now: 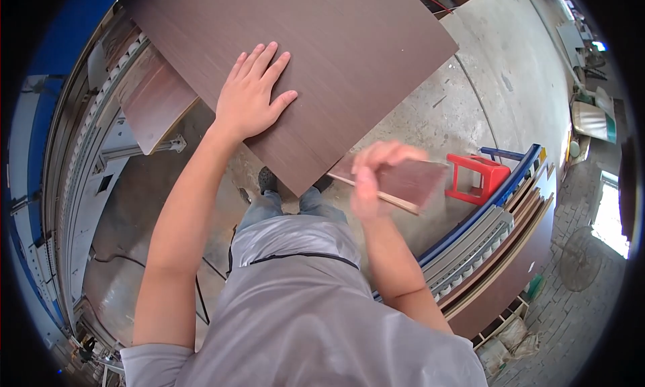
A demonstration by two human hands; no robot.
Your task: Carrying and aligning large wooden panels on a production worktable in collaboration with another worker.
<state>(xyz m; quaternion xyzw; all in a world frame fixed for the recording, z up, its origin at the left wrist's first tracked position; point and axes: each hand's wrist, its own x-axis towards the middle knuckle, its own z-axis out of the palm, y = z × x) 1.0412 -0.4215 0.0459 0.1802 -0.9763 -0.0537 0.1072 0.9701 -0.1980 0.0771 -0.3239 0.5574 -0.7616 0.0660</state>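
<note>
A large dark brown wood-grain panel (356, 44) fills the upper middle, one corner pointing toward my body. My left hand (250, 95) lies flat on its near left part, fingers spread. Off the panel's near right edge, my right hand (383, 175) grips a small reddish-brown board (411, 182) with a pale lower edge. Motion smears this hand and the board, and part of the board is hidden behind the fingers. Another brown board (158, 101) with a light edge sits at the left, partly covered by the large panel.
A machine with a roller rail (111, 84) curves along the left. To the right stand a red plastic stool (478, 179), a blue-framed roller rack (470, 252) and several stacked brown panels (510, 279). A dark cable (478, 95) runs across the concrete floor (497, 71).
</note>
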